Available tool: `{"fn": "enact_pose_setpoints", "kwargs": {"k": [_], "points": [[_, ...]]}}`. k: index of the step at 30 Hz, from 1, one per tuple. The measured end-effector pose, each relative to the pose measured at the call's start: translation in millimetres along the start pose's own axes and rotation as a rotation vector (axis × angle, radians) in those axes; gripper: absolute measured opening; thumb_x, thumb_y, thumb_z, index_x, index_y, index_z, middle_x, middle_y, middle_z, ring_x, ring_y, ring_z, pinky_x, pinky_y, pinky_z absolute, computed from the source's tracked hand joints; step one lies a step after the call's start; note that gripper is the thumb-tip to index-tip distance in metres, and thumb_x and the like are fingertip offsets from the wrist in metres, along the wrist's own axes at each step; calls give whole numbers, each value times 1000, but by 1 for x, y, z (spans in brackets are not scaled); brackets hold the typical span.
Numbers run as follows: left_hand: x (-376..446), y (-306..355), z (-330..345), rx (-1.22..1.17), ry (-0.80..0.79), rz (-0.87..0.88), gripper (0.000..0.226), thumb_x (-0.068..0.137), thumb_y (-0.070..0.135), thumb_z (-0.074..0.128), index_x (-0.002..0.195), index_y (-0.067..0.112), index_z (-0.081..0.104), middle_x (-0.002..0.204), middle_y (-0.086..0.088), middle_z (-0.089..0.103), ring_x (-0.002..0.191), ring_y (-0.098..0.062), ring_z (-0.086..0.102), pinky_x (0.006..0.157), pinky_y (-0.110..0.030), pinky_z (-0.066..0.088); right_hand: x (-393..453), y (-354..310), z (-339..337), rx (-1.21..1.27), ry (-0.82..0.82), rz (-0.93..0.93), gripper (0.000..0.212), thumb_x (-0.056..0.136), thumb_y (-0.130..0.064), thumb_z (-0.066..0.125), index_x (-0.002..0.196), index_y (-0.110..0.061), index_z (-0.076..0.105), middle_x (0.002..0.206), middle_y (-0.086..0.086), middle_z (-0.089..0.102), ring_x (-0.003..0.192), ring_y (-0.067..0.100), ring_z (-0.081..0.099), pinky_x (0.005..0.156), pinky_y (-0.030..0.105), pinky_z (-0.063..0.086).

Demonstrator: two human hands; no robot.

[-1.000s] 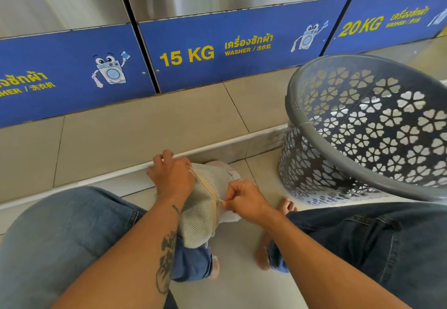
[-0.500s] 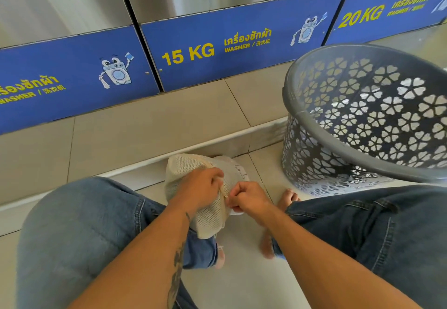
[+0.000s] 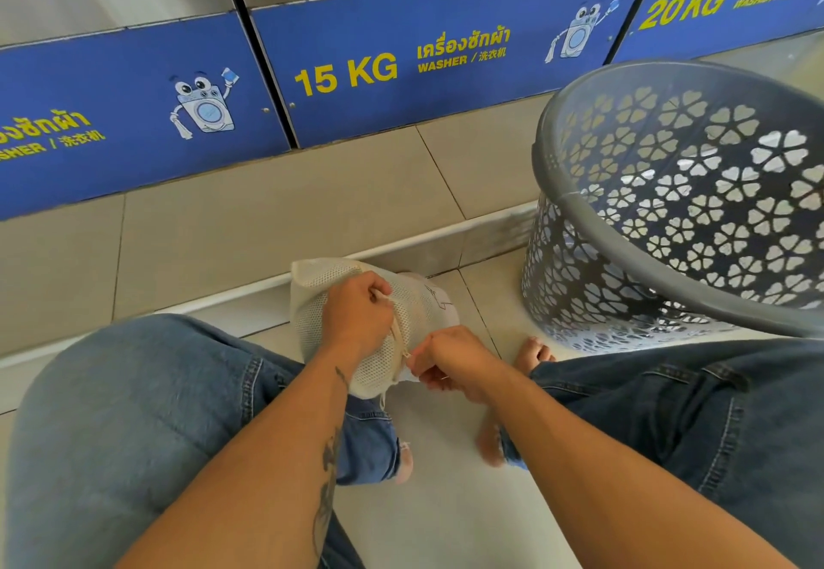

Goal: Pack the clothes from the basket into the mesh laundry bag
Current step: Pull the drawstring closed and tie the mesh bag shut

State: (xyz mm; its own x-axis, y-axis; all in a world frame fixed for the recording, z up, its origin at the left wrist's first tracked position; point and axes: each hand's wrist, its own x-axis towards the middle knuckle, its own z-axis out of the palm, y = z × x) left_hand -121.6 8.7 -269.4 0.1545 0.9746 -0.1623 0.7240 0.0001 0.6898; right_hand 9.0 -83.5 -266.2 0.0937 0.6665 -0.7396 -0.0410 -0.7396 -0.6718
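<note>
Overhead, panels (image 3: 348, 73) read "15 KG WASHER", "20 KG"; left hand (image 3: 356, 316) clutches mesh bag (image 3: 414, 301), right hand (image 3: 455, 361) pinches zipper (image 3: 405, 354).

Both hands grip mesh bag (image 3: 414, 314) at zipper; grey basket (image 3: 669, 229) right.

Bare forearms and blue denim jeans, seen from above.

Both arms are uncovered to the elbow; the left forearm (image 3: 285, 448) carries a dark tattoo along its inner side. The jeans (image 3: 133, 426) are mid-blue on the left leg, darker on the right, with visible seams and frayed cuffs. Feet are bare.
</note>
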Motion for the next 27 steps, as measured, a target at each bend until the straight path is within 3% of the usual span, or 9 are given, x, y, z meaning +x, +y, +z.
{"fn": "enact_pose_setpoints", "kwargs": {"k": [6,10,13,15,18,24,27], "points": [[-5,6,-8,-26,-16,-7,23,84,9,58,81,32,58,66,7,57,62,-18,56,64,-39,54,-1,4,7,9,-44,81,16,72,-2,67,87,-5,64,78,13,59,68,24,54,62,32,44],[-12,12,-13,20,-51,28,16,88,12,49,88,26,42,66,1,54,57,-19,52,48,-36,40,0,12,5,116,-38,113,13,76,2,67,85,-7,64,71,8,54,55,16,45,47,25,35],[-15,20,-21,275,-272,-17,6,84,22,49,80,23,53,77,-2,64,70,-21,60,55,-31,42,-1,13,7,182,-41,107,14,76,6,67,81,-8,67,65,5,56,52,14,48,47,24,39],[-20,18,-25,392,-452,-128,17,87,32,50,88,21,62,93,-3,66,81,-20,59,68,-33,46,-2,14,9,233,-42,98,17,76,8,66,73,-9,69,61,3,58,52,14,51,50,26,42],[-26,16,-26,358,-519,-217,36,90,38,50,111,12,65,113,-7,65,98,-26,59,83,-35,46,-8,15,15,265,-64,72,23,77,7,65,65,-12,70,60,3,58,54,15,52,54,27,44],[-37,23,-23,118,-584,-299,31,88,34,58,103,8,68,103,-10,69,96,-27,64,86,-39,50,-15,21,20,166,83,-48,18,80,6,64,70,-8,68,65,13,58,54,19,50,52,28,41],[-38,21,-23,106,-570,-292,33,85,28,59,103,3,70,100,-12,68,96,-28,65,77,-36,49,-13,23,20,127,127,-122,24,81,3,68,63,-12,69,60,2,62,53,11,54,49,22,45]]}}
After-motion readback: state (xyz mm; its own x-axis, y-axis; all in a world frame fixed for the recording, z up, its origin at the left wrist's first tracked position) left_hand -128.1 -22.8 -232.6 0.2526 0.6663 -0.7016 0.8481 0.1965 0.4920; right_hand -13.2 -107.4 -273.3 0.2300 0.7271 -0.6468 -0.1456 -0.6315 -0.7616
